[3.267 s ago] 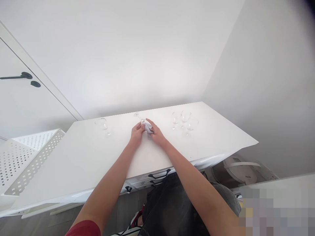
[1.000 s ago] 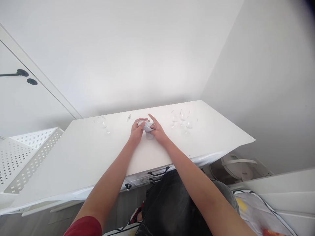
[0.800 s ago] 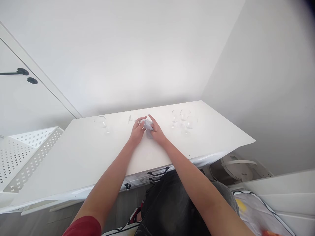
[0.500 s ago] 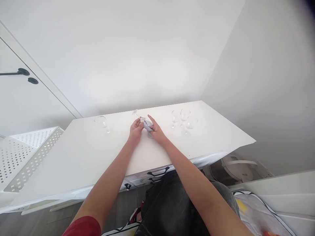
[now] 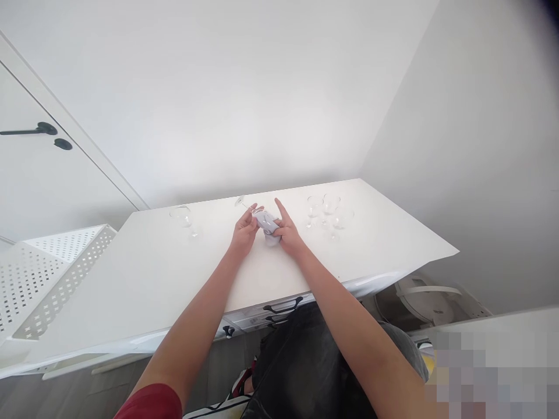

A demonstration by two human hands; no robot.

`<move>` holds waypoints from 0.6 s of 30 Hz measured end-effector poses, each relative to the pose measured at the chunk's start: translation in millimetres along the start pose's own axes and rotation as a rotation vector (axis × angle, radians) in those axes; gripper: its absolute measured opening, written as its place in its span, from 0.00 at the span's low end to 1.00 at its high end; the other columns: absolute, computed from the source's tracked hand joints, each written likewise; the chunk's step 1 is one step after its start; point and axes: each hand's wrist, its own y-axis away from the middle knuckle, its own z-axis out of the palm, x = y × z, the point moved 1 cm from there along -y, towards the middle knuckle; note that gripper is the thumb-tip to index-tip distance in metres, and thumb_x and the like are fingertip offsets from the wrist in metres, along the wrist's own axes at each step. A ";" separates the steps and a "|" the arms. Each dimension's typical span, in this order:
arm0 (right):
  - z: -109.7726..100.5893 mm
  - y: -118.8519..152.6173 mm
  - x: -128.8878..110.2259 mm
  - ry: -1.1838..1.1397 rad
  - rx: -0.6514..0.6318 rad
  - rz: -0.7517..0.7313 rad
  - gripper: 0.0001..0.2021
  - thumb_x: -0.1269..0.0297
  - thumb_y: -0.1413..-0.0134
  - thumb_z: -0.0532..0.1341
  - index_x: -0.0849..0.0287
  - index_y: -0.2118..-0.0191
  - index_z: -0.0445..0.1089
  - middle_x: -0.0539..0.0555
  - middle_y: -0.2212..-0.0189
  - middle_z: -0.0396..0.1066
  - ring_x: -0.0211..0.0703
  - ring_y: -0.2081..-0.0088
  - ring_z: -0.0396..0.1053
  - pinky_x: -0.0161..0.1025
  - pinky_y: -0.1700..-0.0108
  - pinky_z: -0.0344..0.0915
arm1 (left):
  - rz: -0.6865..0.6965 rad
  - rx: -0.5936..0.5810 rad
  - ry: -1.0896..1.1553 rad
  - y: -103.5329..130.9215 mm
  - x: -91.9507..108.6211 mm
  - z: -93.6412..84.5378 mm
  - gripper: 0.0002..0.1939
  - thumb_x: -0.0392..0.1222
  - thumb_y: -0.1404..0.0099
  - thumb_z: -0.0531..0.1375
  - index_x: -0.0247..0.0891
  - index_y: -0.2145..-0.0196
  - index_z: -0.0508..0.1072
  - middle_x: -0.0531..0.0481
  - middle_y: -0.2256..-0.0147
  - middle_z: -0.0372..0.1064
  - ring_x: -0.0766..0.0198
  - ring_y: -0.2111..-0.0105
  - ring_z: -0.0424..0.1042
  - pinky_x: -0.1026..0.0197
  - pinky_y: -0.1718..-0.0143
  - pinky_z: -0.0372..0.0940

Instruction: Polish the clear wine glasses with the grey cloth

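Left hand (image 5: 245,231): grip pinches a stemmed glass (image 5: 240,201) about where stem meets bowl, thumb on the near side. Glass is above the middle of the tabletop (image 5: 144,285), between the two hands, tilted: foot up and away toward the left, bowl down toward the right hand.

Right hand (image 5: 289,234): grip pinches a pale grey cloth (image 5: 272,235) bunched at the bowl, index finger sticking out straight, away from the cloth. Cloth covers or fills most of the bowl; can't tell how much is inside vs. around it. Loose end hangs below the bowl; can't tell if it touches the surface.

Other glassware: one clear glass (image 5: 186,219) upright toward the left end, well apart from the hands. To the right of the right hand, three upright clear glasses in a close cluster: left glass (image 5: 312,210), back glass (image 5: 332,205), front glass (image 5: 342,219). Clear on white, so outlines are faint; can't tell if they touch.

Surroundings: black drawer handles (image 5: 286,306) below the near edge, perforated white panel (image 5: 30,285) off the left end, black door handle (image 5: 32,131) further back, red sleeve (image 5: 151,402) on the left arm.
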 end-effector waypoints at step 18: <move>0.8 -1.2 5.1 0.055 0.047 -0.084 0.58 0.76 0.61 0.59 0.46 0.24 0.33 0.48 0.64 0.75 0.41 0.66 0.66 0.37 0.64 0.62 | -0.040 -0.060 0.045 5.1 6.3 11.1 0.26 0.51 0.34 0.67 0.47 0.40 0.71 0.41 0.31 0.59 0.48 0.35 0.63 0.48 0.42 0.64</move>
